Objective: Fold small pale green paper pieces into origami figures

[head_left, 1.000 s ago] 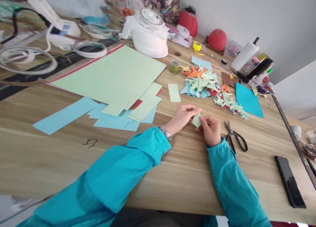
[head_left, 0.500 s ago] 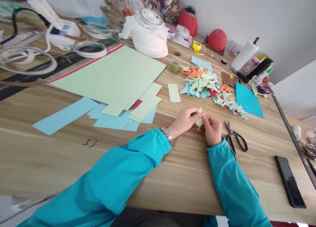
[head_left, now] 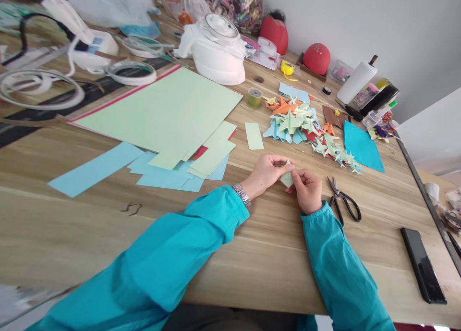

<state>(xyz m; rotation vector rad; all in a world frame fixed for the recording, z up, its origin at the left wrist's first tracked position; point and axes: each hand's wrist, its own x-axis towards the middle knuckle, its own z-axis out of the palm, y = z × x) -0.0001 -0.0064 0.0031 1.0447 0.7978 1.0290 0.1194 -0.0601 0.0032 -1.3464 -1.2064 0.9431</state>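
Observation:
Between my two hands is a small piece of folded pale green paper (head_left: 287, 178), pointed at the top. My left hand (head_left: 265, 174) pinches its upper part between thumb and fingers. From the other side, my right hand (head_left: 307, 189) grips its lower right edge, thumb on top. Part of the paper is hidden by the fingers. Black-handled scissors (head_left: 342, 200) lie just right of my right hand. Beyond my hands is a heap of folded paper pieces (head_left: 293, 118) in green, blue, orange and red. A pale green paper rectangle (head_left: 254, 136) lies in front of my left hand.
A large green sheet (head_left: 162, 110) covers the left middle of the table, with blue paper strips (head_left: 169, 176) at its near edge. A thread spool (head_left: 254, 97) stands behind. A black phone (head_left: 423, 264) lies at right, a turquoise sheet (head_left: 363, 145) beyond.
Both hands have shifted slightly to the left with the folded paper. More of its lower face shows between the fingers now.

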